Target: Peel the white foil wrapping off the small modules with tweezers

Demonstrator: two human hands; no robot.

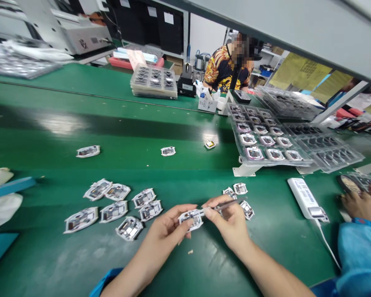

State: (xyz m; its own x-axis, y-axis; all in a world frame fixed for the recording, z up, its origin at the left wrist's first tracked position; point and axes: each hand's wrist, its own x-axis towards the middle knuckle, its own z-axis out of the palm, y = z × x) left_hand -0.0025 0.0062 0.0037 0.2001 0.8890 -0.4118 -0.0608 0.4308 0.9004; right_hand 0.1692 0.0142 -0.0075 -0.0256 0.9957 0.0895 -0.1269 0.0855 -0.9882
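My left hand [170, 225] is closed round a small white-framed circuit module [191, 218], held just above the green bench. My right hand [230, 218] pinches slim metal tweezers [224, 205] whose tip touches the module's right end. Several like modules [113, 208] lie in a loose group to the left of my hands. A few more modules [239, 194] lie just beyond my right hand.
Clear plastic trays [266, 140] of modules stand on a white stand at the right. Single modules [88, 151] ride the green belt [111, 123] behind. A white device [306, 198] with a cable lies at right. A co-worker's hand [358, 204] and blue sleeve are at far right; another person sits behind.
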